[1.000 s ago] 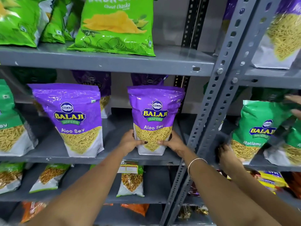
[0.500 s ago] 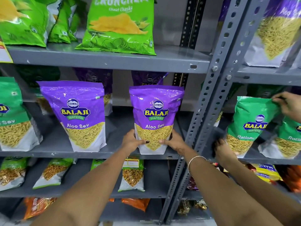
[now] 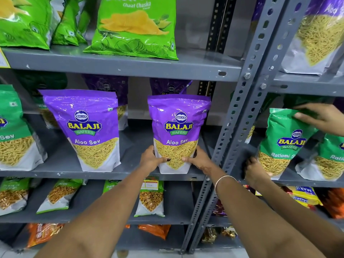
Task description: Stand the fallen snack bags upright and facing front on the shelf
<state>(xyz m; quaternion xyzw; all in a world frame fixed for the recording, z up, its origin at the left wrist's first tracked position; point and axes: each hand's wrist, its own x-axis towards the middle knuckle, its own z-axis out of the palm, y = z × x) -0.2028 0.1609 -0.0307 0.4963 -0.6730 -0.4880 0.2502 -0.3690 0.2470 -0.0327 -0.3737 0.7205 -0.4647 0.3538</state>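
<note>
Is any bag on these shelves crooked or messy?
Yes. The green bag in the right-hand bay leans sideways; another person's hands are on it. The purple bag between the left hand and right hand stands straight, facing front.

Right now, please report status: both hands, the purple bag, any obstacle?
Left hand and right hand grip purple Aloo Sev bag at base. Bag upright, facing front on middle shelf. Nothing blocking; another person's hands work the next bay.

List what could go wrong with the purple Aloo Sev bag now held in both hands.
Both hands, left and right, grip only the base of the Aloo Sev bag; its tall top could tip once released. It also stands near the shelf's front edge, so a nudge might drop it.
</note>
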